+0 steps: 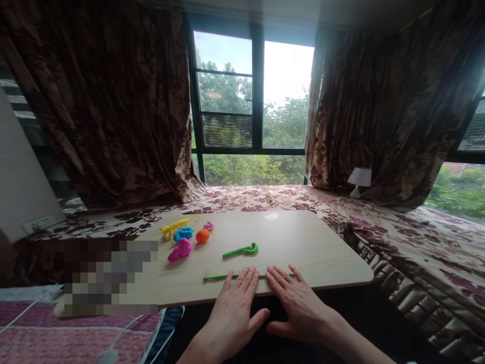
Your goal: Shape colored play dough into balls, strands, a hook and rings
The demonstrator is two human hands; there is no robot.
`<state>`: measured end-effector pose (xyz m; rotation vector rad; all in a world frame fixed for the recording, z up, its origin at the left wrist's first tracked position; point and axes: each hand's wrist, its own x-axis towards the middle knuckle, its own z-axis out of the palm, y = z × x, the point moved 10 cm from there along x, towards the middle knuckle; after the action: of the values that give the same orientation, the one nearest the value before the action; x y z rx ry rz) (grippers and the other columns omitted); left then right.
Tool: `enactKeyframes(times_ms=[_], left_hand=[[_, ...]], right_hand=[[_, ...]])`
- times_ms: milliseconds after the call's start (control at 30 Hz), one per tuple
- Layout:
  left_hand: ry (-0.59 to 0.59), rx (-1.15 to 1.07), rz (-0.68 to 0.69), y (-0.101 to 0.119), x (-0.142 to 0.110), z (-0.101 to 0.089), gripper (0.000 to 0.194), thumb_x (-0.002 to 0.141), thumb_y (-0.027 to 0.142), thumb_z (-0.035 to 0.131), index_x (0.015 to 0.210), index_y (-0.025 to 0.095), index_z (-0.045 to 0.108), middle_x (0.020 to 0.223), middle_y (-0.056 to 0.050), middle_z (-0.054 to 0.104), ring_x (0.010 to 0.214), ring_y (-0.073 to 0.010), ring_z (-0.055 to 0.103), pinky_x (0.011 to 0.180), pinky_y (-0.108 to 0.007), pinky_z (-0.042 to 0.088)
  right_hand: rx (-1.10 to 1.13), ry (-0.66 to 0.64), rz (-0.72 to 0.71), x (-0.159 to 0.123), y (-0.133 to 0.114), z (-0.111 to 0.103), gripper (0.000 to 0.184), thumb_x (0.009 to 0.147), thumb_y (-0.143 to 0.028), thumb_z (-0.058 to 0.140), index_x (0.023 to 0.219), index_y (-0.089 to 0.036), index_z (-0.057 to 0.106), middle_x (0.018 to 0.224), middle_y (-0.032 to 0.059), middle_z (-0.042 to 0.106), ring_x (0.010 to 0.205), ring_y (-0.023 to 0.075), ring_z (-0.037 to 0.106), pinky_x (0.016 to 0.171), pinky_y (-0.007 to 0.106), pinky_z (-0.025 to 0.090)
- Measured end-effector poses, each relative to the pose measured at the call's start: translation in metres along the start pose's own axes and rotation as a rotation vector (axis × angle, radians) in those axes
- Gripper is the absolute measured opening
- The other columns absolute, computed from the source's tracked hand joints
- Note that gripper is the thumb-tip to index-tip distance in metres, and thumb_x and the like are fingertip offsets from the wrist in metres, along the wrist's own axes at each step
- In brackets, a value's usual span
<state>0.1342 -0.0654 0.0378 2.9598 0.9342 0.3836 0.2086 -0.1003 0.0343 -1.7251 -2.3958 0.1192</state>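
A long, thin roll of green modelling clay [215, 278] lies across the near part of the table. My left hand [235, 302] rests flat over its middle, fingers stretched out. Beside it my right hand [294, 299] presses flat on the right part of the roll, its fingers also extended. The two thumbs point towards each other without touching. Just beyond the hands lies a second green clay piece [237, 251], straight at the left and curled into a hook at its right end. Parts of the roll are hidden under my fingers.
At the table's [295, 237] back left sit an orange ball [202, 236], a blue lump [184, 234], a magenta lump [179, 250], a small pink piece [208, 226] and a yellow, legged shape [174, 228]. A white lamp [359, 178] stands at right, on the patterned cloth. Pixelation covers the table's left end.
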Motion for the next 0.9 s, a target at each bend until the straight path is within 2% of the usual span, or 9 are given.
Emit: enactKeyframes(times_ms=[100,267,367,500,600,767,900], left_hand=[[0.001,0.005,0.002,0.001,0.001,0.000,0.066,0.080,0.060,0.023,0.135,0.024,0.020,0.142,-0.004,0.021,0.130,-0.0204,0.015,0.106,-0.044,0.007],[-0.019,0.033,-0.057,-0.010,0.024,0.002,0.071,0.079,0.062,0.022,0.134,0.017,0.025,0.140,-0.010,0.027,0.129,-0.0230,0.019,0.105,-0.047,0.009],[-0.012,0.036,-0.032,-0.008,0.018,0.001,0.071,0.078,0.063,0.023,0.134,0.019,0.024,0.140,-0.008,0.026,0.129,-0.0218,0.019,0.106,-0.045,0.009],[0.000,0.022,0.004,0.001,-0.001,0.000,0.069,0.079,0.063,0.021,0.136,0.023,0.018,0.142,-0.005,0.020,0.130,-0.0198,0.014,0.106,-0.044,0.006],[-0.025,0.013,-0.024,-0.001,0.006,0.000,0.070,0.079,0.062,0.018,0.135,0.021,0.021,0.141,-0.007,0.022,0.130,-0.0208,0.015,0.105,-0.045,0.006],[-0.044,0.019,-0.092,-0.032,0.023,-0.003,0.070,0.080,0.062,0.016,0.134,0.019,0.024,0.141,-0.008,0.024,0.130,-0.0214,0.016,0.104,-0.045,0.011],[0.035,0.072,-0.192,-0.071,0.006,-0.010,0.069,0.080,0.061,0.018,0.136,0.019,0.020,0.142,-0.006,0.020,0.130,-0.0206,0.015,0.105,-0.044,0.010]], right_hand=[[-0.002,-0.001,-0.023,-0.006,-0.001,0.002,0.092,0.068,-0.063,0.047,0.138,-0.017,0.008,0.143,0.0097,0.009,0.130,0.0256,0.009,0.105,0.042,-0.004],[-0.045,-0.002,0.053,0.015,0.020,-0.004,0.095,0.066,-0.064,0.048,0.137,-0.011,0.016,0.142,0.0149,0.016,0.129,0.0280,0.012,0.104,0.045,-0.002],[-0.049,0.008,0.040,0.018,0.022,-0.003,0.094,0.066,-0.065,0.047,0.137,-0.011,0.016,0.142,0.0150,0.015,0.130,0.0270,0.011,0.104,0.044,-0.002],[-0.029,0.021,-0.025,0.002,0.012,0.002,0.095,0.067,-0.067,0.044,0.138,-0.015,0.009,0.143,0.0115,0.010,0.131,0.0238,0.008,0.104,0.042,-0.005],[-0.038,0.026,-0.015,0.000,0.013,0.001,0.094,0.066,-0.067,0.044,0.138,-0.015,0.012,0.143,0.0116,0.012,0.130,0.0242,0.009,0.104,0.043,-0.006],[-0.061,0.031,0.021,0.013,0.026,-0.006,0.095,0.065,-0.069,0.045,0.137,-0.013,0.017,0.141,0.0145,0.018,0.129,0.0271,0.013,0.104,0.045,-0.002],[-0.047,0.068,-0.005,0.021,0.018,-0.015,0.094,0.067,-0.070,0.041,0.138,-0.014,0.015,0.141,0.0135,0.018,0.129,0.0267,0.014,0.104,0.044,-0.001]])
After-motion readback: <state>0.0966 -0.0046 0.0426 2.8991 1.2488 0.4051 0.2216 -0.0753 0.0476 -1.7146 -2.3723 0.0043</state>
